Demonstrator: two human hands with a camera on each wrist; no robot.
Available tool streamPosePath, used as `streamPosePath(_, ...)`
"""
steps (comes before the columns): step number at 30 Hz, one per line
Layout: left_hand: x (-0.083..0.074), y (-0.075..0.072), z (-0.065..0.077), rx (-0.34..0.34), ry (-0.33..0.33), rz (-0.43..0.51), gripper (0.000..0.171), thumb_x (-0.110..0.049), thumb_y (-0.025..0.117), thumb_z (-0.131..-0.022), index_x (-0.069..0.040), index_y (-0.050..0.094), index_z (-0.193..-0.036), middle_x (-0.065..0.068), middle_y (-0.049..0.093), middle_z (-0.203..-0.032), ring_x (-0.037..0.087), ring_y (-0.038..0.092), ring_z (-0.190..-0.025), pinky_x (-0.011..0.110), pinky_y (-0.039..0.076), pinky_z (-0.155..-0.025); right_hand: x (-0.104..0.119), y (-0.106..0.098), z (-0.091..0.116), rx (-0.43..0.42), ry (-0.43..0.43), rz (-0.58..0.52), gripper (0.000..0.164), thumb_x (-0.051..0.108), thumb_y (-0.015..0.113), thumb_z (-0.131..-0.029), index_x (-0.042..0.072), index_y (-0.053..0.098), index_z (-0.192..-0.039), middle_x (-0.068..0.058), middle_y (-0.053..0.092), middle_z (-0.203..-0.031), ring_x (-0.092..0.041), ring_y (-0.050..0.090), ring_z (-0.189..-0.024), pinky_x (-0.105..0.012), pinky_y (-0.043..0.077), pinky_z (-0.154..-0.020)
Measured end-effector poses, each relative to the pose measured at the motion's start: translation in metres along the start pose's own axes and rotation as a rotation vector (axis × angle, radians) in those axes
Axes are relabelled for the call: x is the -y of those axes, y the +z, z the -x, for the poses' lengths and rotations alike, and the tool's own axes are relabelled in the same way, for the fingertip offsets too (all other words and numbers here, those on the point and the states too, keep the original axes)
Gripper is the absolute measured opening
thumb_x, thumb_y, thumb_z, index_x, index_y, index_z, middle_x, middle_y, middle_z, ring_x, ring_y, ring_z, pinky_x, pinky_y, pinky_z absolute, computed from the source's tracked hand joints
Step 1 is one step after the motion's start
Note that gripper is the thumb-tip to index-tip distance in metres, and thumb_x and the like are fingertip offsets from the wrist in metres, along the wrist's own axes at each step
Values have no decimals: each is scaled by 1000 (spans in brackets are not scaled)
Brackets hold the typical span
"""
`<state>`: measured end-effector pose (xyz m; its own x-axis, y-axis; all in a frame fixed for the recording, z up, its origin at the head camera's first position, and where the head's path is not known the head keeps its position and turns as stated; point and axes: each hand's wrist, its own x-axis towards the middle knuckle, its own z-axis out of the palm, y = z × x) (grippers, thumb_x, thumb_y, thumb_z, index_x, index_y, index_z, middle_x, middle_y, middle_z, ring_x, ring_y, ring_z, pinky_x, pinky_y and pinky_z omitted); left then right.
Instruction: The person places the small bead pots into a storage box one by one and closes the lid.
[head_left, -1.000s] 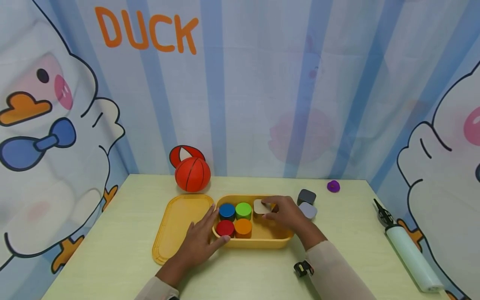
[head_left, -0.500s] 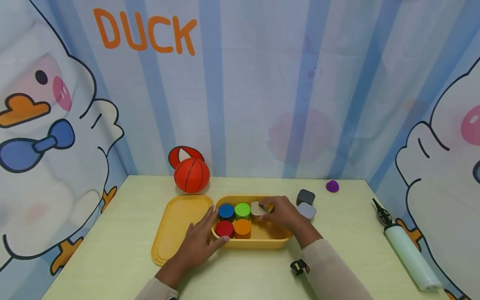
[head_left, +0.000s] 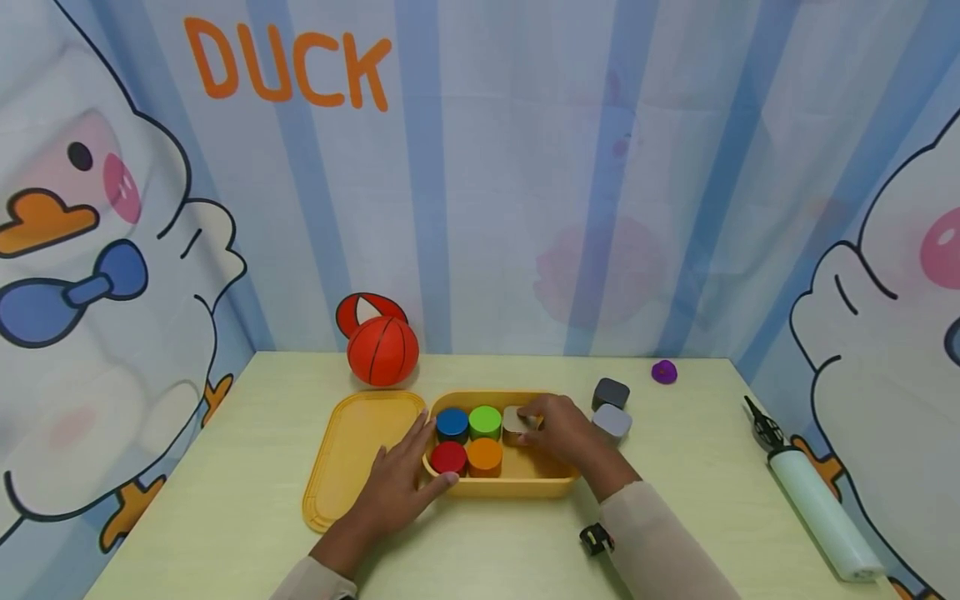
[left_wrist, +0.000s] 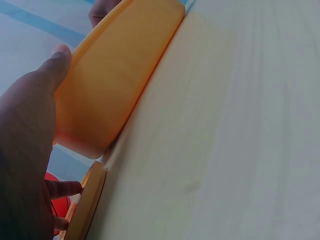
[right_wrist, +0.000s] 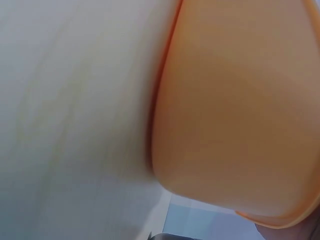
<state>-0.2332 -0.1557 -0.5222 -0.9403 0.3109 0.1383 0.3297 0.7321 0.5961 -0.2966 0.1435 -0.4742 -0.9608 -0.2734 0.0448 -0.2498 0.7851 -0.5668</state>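
Note:
A yellow box [head_left: 517, 489] stands on the table, holding blue [head_left: 452, 423], green [head_left: 485, 421], red [head_left: 448, 458] and orange [head_left: 485, 458] round blocks. Inside it, my right hand [head_left: 567, 432] pinches a beige block with rounded corners [head_left: 514, 422] beside the green one. My left hand [head_left: 397, 487] rests against the box's left end, fingers extended, its thumb at the front rim. In the left wrist view that thumb [left_wrist: 61, 57] touches the box wall [left_wrist: 117, 75]. The right wrist view is mostly box wall [right_wrist: 235, 110]; the right fingers are hidden there.
The yellow lid [head_left: 360, 450] lies left of the box. Behind it sits a red basketball-patterned object [head_left: 383, 350]. Dark grey [head_left: 611, 392] and light grey [head_left: 612, 422] blocks are to the right, with a small purple object [head_left: 663, 372] farther back. A pale green pump-like tube [head_left: 825, 517] lies far right.
My right hand has moved slightly left and down with the beige block, which now sits lower in the box, closer to the green one. My left hand stays in place.

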Motion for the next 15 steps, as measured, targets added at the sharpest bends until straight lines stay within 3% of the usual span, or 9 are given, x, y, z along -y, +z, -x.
streamPosePath(5,1,1,0,-4,1,-2,91,-61,64,-105,-21,23,-176,-3,15,-185,36,28,-169,86,12,-127,1,0,-1,-15,9,35,40,13,87,-93,5,80,-132,-18,76,-134,-36,71,-125,-52,60,-108)
streamPosePath(15,3,2,0,-11,11,-13,90,-61,64,-105,-21,24,-176,-2,16,-185,37,30,-169,87,14,-126,2,1,1,-12,34,3,40,12,87,-94,7,79,-132,-19,77,-136,-34,74,-122,-50,62,-105)
